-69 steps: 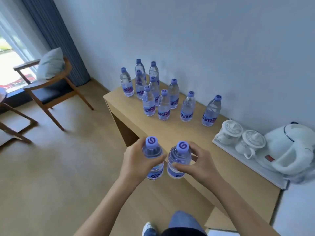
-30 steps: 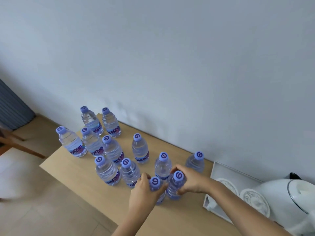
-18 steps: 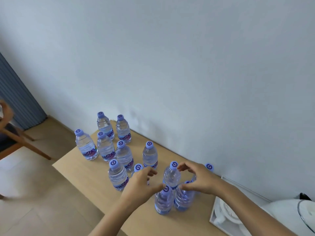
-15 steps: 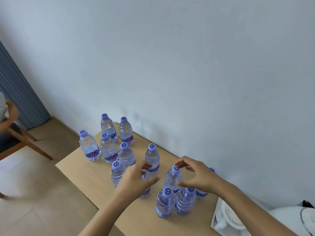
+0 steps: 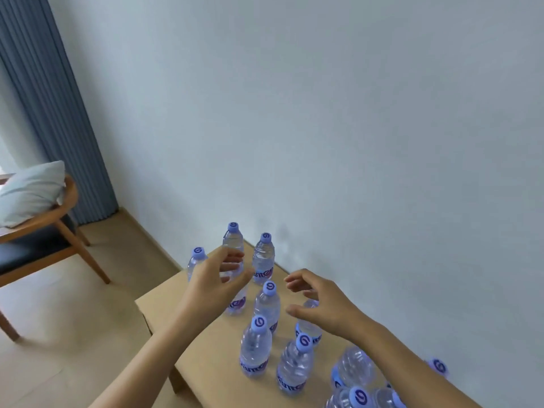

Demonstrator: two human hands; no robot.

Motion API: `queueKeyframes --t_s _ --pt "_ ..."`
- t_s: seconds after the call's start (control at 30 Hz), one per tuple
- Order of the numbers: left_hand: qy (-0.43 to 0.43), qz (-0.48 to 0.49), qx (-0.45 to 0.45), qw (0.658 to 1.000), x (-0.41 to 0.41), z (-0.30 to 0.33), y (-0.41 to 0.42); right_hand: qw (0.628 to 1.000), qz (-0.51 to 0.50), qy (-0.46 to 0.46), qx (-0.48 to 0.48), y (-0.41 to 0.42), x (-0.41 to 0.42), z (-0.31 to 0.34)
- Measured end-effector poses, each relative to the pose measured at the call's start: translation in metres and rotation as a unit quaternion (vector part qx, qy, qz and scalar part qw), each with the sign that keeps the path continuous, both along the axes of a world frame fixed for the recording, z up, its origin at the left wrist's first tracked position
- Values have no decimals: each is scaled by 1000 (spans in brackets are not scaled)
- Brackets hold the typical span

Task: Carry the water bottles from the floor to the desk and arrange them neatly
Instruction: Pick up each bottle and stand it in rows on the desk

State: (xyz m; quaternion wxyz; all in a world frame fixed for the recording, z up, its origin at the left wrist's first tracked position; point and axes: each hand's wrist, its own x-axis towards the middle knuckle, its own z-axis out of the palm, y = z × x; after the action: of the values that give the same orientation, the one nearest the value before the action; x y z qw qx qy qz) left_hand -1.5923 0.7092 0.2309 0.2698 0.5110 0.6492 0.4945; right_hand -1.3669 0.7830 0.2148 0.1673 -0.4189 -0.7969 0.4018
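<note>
Water bottles [image 5: 255, 347], clear ribbed plastic with lilac screw caps and purple-lettered labels, stand upright in a loose cluster on the light wooden desk [image 5: 206, 346]; I count about ten in view, some cut off at the lower right. Half a second ago the camera looked further right and both hands hovered over the nearer bottles; now the view has swung left, the white tray and kettle have dropped out of frame, and both hands have moved toward the far end of the cluster.

I see the left hand [image 5: 216, 279] half open, fingers curled in front of a far bottle [image 5: 233, 242]; whether it touches I cannot tell. The right hand [image 5: 319, 303] is spread open above another bottle [image 5: 307, 328], gripping nothing.

The desk is matte, pale laminate with a square corner, set against a plain white wall [image 5: 353, 128]. The floor [image 5: 73, 319] is beige and smooth. At the left stands a curved wooden armchair [image 5: 44, 228] with a dark seat pad and a pale grey cushion [image 5: 31, 192]. Behind it hangs a pleated blue-grey curtain [image 5: 59, 113].
</note>
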Motion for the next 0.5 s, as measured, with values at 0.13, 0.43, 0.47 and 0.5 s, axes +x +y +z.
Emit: queueKeyframes --t_s 0.13,0.43,0.47,0.5 --pt "4 -19 24 1000 -69 17 23 998 -54 26 0 18 -69 0" --pt "21 -75 17 997 -197 24 68 985 -156 70 -11 55 -189 -6" --pt "21 -81 14 996 -203 23 74 985 -160 64 -15 60 -196 -6" --pt "21 -86 10 996 -208 20 80 985 -164 58 -18 66 -202 -6"
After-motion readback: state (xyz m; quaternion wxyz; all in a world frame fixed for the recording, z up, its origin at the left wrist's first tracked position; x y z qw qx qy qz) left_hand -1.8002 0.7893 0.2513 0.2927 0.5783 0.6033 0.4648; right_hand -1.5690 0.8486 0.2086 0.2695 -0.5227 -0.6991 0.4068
